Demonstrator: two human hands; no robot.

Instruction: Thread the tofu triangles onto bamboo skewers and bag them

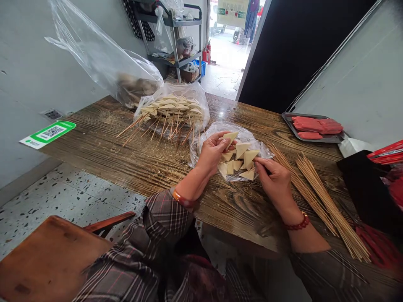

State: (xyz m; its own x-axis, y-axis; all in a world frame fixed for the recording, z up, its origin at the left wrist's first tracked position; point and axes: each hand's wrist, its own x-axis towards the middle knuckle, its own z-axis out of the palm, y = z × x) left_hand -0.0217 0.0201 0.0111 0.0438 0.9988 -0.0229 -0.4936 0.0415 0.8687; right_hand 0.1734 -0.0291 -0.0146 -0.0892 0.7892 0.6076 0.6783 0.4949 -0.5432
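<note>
My left hand [214, 150] is closed, pinching a pale triangular tofu slice [231, 136] between thumb and fingers above a clear plastic bag [206, 130]. More pale triangular slices [233, 167] lie loosely on that spread bag. At its right side my right hand [275, 178] is closed in a pinch, fingertips against the edge of an upright triangular slice [251, 157]. What lies between those fingertips is hidden. Close to the right hand, two bundles of thin bamboo skewers [330, 201] rest on the table.
Finished skewers of triangular slices [176, 107] are piled in a plastic bag, sticks pointing towards me. Behind it stands another clear bag [103, 58]. A tray [289, 126] of red packets is at the far right of the wooden table [135, 157]; a wooden chair [53, 256] is lower left.
</note>
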